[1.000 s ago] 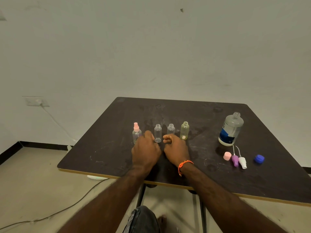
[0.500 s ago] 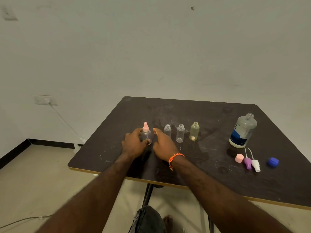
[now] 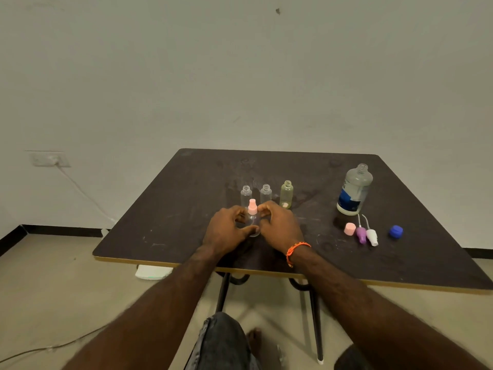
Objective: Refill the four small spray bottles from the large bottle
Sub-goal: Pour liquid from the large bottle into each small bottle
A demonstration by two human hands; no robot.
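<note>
- Plain pale wall behind a dark brown square table (image 3: pixel 186 209) with a light wooden edge, standing on thin black metal legs over a beige floor.
- Near the middle of the table, toward the front: small clear plastic spray bottle with a pink spray top (image 3: pixel 252 220), upright, held between both hands.
- Left hand (image 3: pixel 226 231) curled round the left side of this bottle, thumb reaching across its lower part.
- Right hand (image 3: pixel 280 225) closed on the right side of the same bottle, fingertips up near the pink top; orange braided wristband (image 3: pixel 296 251) on that wrist.
- Just behind the hands, a row of three small uncapped bottles, all upright: clear plastic bottle on the left (image 3: pixel 246 194), clear plastic bottle in the middle (image 3: pixel 266 193), pale yellow-green plastic bottle on the right (image 3: pixel 286 194).
- Well to the right of the row: large clear bottle with a blue and white label (image 3: pixel 354 190), upright, its neck open, no cap on it.
- In front of the large bottle, lying close together on the table: round pink cap (image 3: pixel 349 229), purple spray top (image 3: pixel 361 235) and white spray top (image 3: pixel 372 237), the last two with thin white dip tubes pointing back toward the large bottle.
- A little farther right, apart from these: blue screw cap (image 3: pixel 396 232).
- On the left wall: white socket (image 3: pixel 49 158) with a white cable running down to the floor.
- At the bottom edge, below the table: dark denim over the person's knee and a bare foot on the floor.
</note>
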